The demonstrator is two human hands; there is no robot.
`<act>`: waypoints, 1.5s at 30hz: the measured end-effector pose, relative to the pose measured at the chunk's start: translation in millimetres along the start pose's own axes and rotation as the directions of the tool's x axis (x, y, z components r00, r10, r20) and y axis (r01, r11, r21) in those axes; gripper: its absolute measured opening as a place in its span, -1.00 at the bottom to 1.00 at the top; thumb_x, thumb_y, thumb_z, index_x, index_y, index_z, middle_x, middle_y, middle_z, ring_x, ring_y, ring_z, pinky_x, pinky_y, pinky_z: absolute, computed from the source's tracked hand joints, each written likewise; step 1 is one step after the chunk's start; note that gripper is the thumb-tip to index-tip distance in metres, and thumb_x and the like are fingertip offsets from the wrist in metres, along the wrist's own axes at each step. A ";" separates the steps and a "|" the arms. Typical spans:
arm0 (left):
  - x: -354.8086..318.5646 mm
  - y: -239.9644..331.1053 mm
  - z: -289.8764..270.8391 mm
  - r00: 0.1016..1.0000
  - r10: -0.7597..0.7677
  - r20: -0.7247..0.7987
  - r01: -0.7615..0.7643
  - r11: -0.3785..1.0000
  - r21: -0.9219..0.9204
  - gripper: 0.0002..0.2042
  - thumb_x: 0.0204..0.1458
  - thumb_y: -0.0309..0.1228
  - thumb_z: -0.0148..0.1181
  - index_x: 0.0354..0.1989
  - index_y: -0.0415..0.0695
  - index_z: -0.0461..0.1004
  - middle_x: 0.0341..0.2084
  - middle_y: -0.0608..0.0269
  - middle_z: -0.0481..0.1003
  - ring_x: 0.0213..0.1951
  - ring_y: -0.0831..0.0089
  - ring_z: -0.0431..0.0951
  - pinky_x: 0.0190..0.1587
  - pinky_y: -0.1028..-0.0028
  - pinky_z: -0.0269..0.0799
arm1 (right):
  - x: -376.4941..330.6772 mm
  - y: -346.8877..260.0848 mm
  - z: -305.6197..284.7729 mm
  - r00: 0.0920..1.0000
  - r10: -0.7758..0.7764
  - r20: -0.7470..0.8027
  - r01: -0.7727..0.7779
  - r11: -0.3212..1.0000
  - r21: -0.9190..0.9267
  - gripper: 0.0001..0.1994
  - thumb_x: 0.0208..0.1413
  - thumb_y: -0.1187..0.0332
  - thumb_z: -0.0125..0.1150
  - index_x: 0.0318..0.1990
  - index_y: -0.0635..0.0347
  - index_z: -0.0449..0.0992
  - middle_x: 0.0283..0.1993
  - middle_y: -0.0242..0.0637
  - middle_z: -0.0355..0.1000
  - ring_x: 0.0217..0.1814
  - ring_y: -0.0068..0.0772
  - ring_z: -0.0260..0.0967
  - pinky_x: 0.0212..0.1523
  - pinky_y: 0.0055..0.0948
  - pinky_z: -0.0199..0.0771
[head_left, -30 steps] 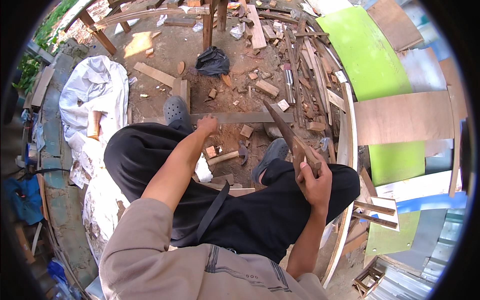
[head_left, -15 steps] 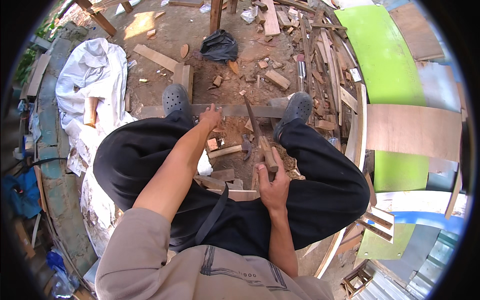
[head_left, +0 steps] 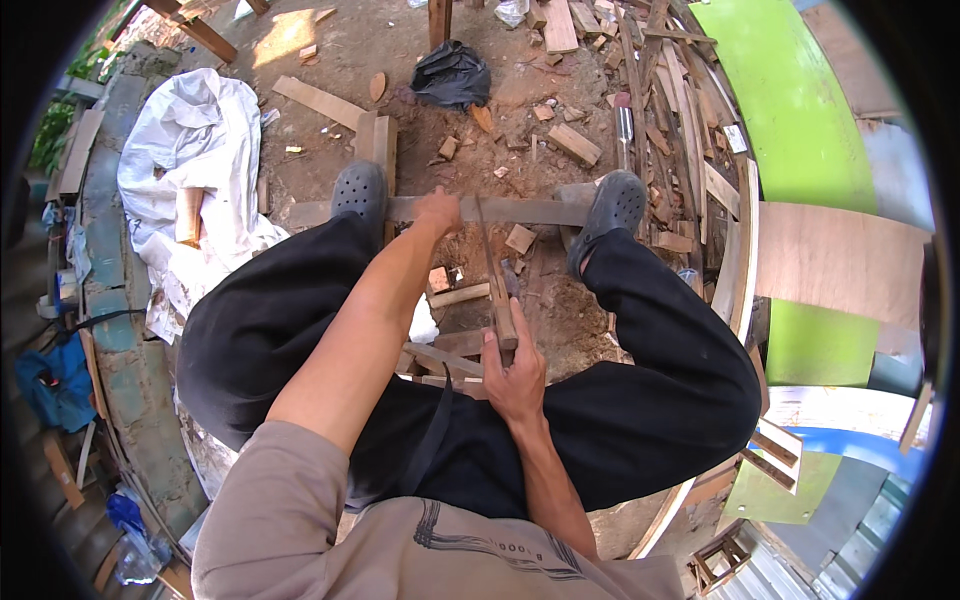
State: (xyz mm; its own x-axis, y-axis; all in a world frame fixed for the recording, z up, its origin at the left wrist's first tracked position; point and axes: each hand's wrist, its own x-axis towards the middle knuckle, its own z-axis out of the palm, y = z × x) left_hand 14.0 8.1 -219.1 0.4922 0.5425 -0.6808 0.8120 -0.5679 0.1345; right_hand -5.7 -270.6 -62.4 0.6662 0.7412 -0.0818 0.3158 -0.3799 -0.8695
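Swung inward from over the right knee, the handsaw [head_left: 501, 308] stood with its blade reaching the grey board [head_left: 540, 211], just right of the left hand [head_left: 437, 212]. Fingers of the right hand [head_left: 515, 380] were wrapped around its wooden handle, the index finger laid along it. Left fingers rested at the board; whether they gripped it, I could not tell. Beyond, the right clog [head_left: 615, 210] had shifted outward to the board's far end, seemingly steadying it for the blade.
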 end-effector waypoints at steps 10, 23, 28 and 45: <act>43.3 -19.7 27.2 0.993 0.052 -0.109 -0.067 0.989 -0.135 -0.45 0.21 0.05 -0.07 0.25 -0.01 0.38 0.26 0.07 0.34 0.34 0.12 0.26 0.32 0.03 0.14 | 5.0 -31.8 2.8 0.969 0.216 0.123 -0.229 0.968 0.103 -0.45 0.14 0.48 0.13 0.32 0.35 0.26 0.01 0.11 0.53 -0.01 -0.14 0.56 0.02 -0.34 0.48; 62.3 -29.3 26.1 0.983 0.168 0.074 -0.160 0.982 -0.104 -0.33 0.24 0.19 -0.29 0.33 -0.02 0.29 0.25 -0.01 0.36 0.32 0.03 0.29 0.36 0.03 0.07 | 10.9 -22.2 11.4 0.990 0.138 -0.039 -0.136 0.990 0.043 -0.46 0.14 0.43 0.13 0.30 0.41 0.28 -0.13 0.15 0.55 -0.09 -0.10 0.58 0.00 -0.29 0.49; 48.8 -15.2 26.1 0.985 0.172 0.014 -0.172 0.985 0.015 -0.27 0.22 0.26 -0.31 0.34 -0.05 0.27 0.28 0.01 0.33 0.36 0.01 0.22 0.34 0.02 0.06 | 4.6 -30.7 0.9 0.961 0.276 -0.014 -0.273 0.957 0.095 -0.45 0.15 0.43 0.14 0.31 0.39 0.28 0.01 0.10 0.52 0.05 -0.15 0.53 0.09 -0.32 0.44; 68.1 -26.6 41.6 0.980 0.187 -0.070 -0.194 0.974 -0.121 -0.37 0.26 0.13 -0.35 0.18 -0.06 0.46 0.16 -0.03 0.45 0.26 0.00 0.35 0.33 -0.01 0.05 | 2.2 -35.0 -2.3 0.980 0.201 -0.010 -0.200 0.978 0.066 -0.48 0.20 0.41 0.17 0.30 0.40 0.30 0.04 0.10 0.53 0.09 -0.16 0.52 0.08 -0.33 0.45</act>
State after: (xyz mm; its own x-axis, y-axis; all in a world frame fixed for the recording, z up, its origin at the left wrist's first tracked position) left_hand 12.9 34.4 -299.0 0.6559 0.4686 -0.5918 0.7328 -0.5836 0.3500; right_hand -13.7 -256.9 -31.1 0.7227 0.6445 -0.2498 0.1316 -0.4830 -0.8657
